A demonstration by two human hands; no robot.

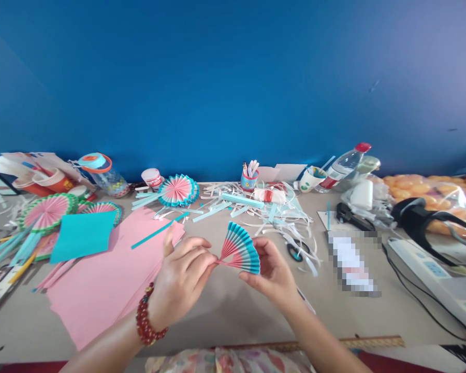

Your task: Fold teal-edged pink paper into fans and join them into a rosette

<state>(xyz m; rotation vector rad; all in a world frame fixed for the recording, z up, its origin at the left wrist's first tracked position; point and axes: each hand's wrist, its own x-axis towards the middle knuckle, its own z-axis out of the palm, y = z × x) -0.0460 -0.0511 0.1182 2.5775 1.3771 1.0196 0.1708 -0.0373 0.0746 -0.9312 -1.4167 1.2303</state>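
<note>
Gently: you hold the fan (238,254) half spread above the table (233,316).
Your left hand (182,280) pinches its tip, your right hand (274,274) grips the outer edge; a firm pinch should let the pleats spread evenly.

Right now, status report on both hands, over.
Left hand pinches pivot of paper fan. Right hand holds its striped edge. Pink paper lies left, paper strips beyond.

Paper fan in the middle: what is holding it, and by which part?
The left hand pinches the paper fan at its narrow pink tip; the right hand grips its wide teal edge.
</note>
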